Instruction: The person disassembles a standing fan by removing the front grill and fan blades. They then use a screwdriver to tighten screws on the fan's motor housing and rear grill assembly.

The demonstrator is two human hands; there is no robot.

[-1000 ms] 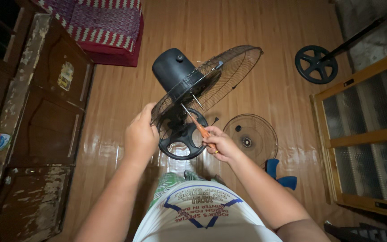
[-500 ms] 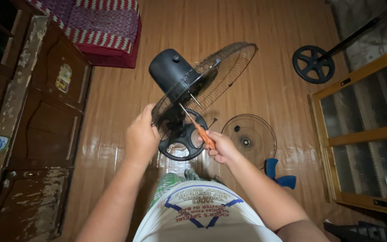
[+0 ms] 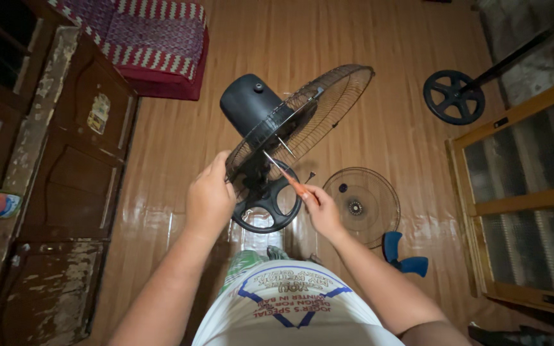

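Fan head (image 3: 270, 122), a black motor housing with its rear wire guard (image 3: 315, 109) attached, is held up above the wooden floor (image 3: 367, 38). The left hand (image 3: 209, 198) clamps its fingers around the guard's rim. The right hand (image 3: 322, 208) pinches an orange-handled screwdriver (image 3: 283, 174), its tip apparently at the hub. A loose front grille (image 3: 360, 205) and blue blade (image 3: 402, 253) lie on the floor.

The left hand (image 3: 208, 200) covers part of the fan guard (image 3: 302, 122) rim, so its grip there cannot be made out. The screwdriver (image 3: 285, 176) tip is lost among the guard's wires. Right of the guard, the blue blade (image 3: 404, 256) is partly hidden behind the right forearm, and the cabinet (image 3: 527, 198) is cut off by the picture's edge.
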